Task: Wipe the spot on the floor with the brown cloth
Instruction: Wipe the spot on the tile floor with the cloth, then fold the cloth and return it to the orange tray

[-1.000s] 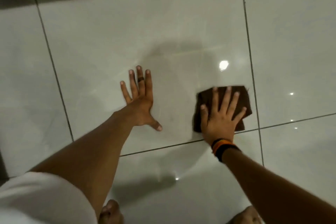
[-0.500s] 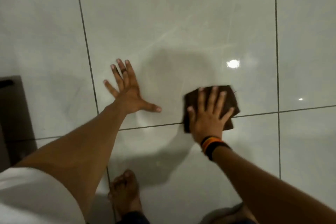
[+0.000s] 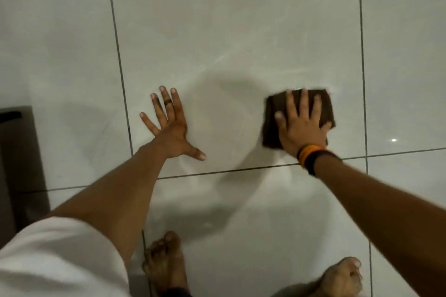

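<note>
Two hands lay flat on our glossy, pale tiled floor (image 3: pixel 241 31). Our right hand (image 3: pixel 300 129), fingers spread, pressed the squarish folded brown cloth (image 3: pixel 272 123) near a dark grout line; our left hand (image 3: pixel 171 130) rested splayed, holding nothing.

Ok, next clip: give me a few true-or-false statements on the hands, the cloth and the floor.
1. The right hand presses flat on the brown cloth. True.
2. The left hand grips a second cloth. False: it lies spread and empty on the tiled floor.
3. The left hand wears a dark ring. True.
4. The wristbands are on the left wrist. False: on the right wrist.
5. The person wears shoes. False: a bare foot shows.
</note>
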